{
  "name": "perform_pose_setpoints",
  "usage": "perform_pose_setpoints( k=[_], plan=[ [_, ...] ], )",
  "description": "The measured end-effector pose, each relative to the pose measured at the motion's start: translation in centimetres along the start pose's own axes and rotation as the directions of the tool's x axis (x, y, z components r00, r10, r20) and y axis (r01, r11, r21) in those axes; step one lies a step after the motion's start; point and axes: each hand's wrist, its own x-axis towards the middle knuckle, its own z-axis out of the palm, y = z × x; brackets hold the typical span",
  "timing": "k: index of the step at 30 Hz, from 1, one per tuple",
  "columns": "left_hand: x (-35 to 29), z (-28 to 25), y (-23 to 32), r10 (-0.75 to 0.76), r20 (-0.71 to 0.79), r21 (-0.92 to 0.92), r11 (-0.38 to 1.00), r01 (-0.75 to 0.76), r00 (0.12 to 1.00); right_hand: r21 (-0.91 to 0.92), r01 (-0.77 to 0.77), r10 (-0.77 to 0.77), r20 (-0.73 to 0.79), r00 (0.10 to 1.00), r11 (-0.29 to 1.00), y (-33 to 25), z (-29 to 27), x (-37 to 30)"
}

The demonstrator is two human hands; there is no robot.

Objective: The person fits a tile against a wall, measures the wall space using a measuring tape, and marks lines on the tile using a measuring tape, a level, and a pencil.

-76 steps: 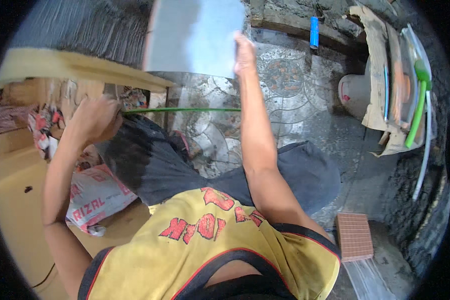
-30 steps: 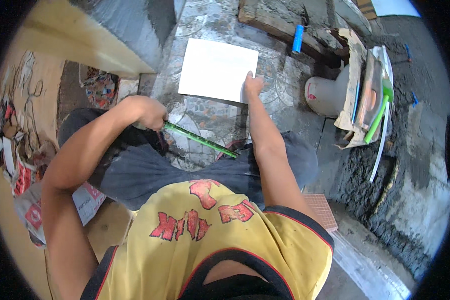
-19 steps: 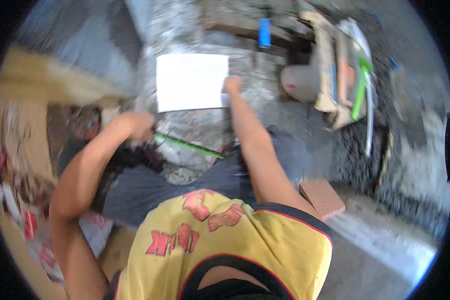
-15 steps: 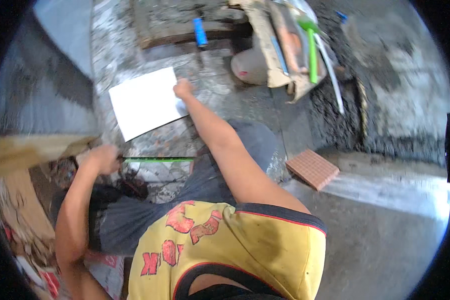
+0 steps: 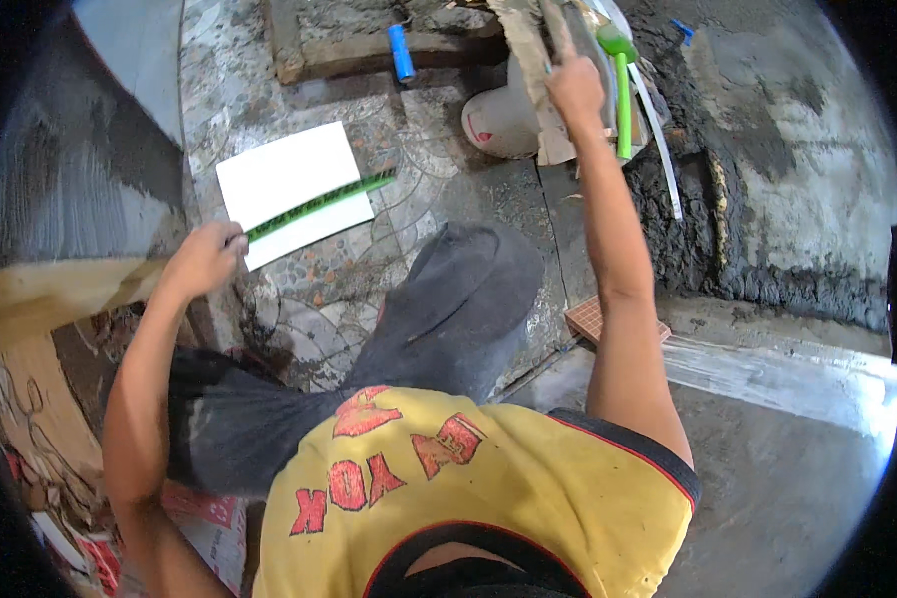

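— Head view, pose?
— Left hand [image 5: 207, 259] forward, elbow bent, closed on green strip [image 5: 319, 205] across white tile [image 5: 284, 174] on floor [image 5: 299, 334]. Right hand [image 5: 576, 92] outstretched at torn cardboard [image 5: 556, 149]; grip indiscernible.
— Changes?
— Right hand off tile edge; strip now over tile.

Left hand [image 5: 209, 259] ahead and left of yellow jersey [image 5: 558, 488], back of hand upward, fingers curled in grip. Left wrist bent slightly inward; left forearm [image 5: 149, 379] angled forward from bent elbow, well out to left of jersey. Right arm [image 5: 618, 249] nearly straight, extended ahead of jersey's right armhole. Right hand [image 5: 576, 92] farther ahead of jersey than left, knuckles up, fingertips' hold unclear.
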Motion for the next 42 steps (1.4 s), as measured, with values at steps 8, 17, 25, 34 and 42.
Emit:
perform_pose_setpoints(
  k=[8, 17, 25, 34, 42],
  plan=[
    [2.9, 2.2, -1.6, -0.221, 0.066, -0.043, 0.974, 0.224, 0.973, 0.04, 0.129, -0.127, -0.06, 0.99, 0.991, 1.5, -0.5, -2.6],
    [6.0, 7.3, -12.6, -0.324, 0.258, 0.453, 0.873, 0.182, 0.91, 0.929, -0.323, -0.523, 0.368, 0.769, 0.178, -13.5, -6.5, -4.9],
    [8.4, 11.9, -12.6, -0.346, 0.095, 0.284, 0.908, 0.308, 0.933, 0.793, -0.09, -0.618, 0.535, 0.576, 0.603, -11.3, 9.3, -15.0],
    [7.0, 14.1, -13.4, -0.46, 0.038, 0.123, 0.883, 0.453, 0.887, 0.405, 0.561, -0.633, 0.06, 0.772, 0.722, -21.3, 13.5, -24.5],
    [7.4, 13.8, -13.2, -0.435, 0.005, 0.053, 0.899, 0.434, 0.9, 0.763, -0.02, -0.625, 0.544, 0.559, 0.646, -23.2, 16.0, -24.8]
  ],
)
